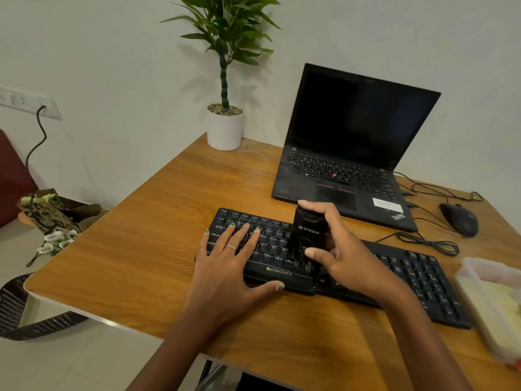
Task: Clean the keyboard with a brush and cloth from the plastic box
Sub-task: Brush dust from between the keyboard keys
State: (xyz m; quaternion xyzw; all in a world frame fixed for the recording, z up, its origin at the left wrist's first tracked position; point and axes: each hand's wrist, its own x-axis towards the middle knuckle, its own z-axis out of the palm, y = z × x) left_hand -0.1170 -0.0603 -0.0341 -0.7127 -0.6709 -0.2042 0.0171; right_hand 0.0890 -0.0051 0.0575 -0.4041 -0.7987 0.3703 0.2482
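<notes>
A black keyboard (408, 270) lies slantwise across the wooden desk. My left hand (228, 263) rests flat on its left end, fingers straight over the keys and thumb at the front edge. My right hand (342, 251) grips an upright black brush (307, 235) with white lettering, its bristle end down on the keys near the space bar. The clear plastic box (490, 303) stands at the desk's right edge, with something yellow inside; whether that is the cloth I cannot tell.
An open black laptop (352, 153) sits behind the keyboard. A black mouse (459, 220) and loose cables (428, 244) lie to the right. A potted plant (225, 125) stands at the back. Off the desk's left edge are a bouquet (53, 221) and a woven basket (17, 309).
</notes>
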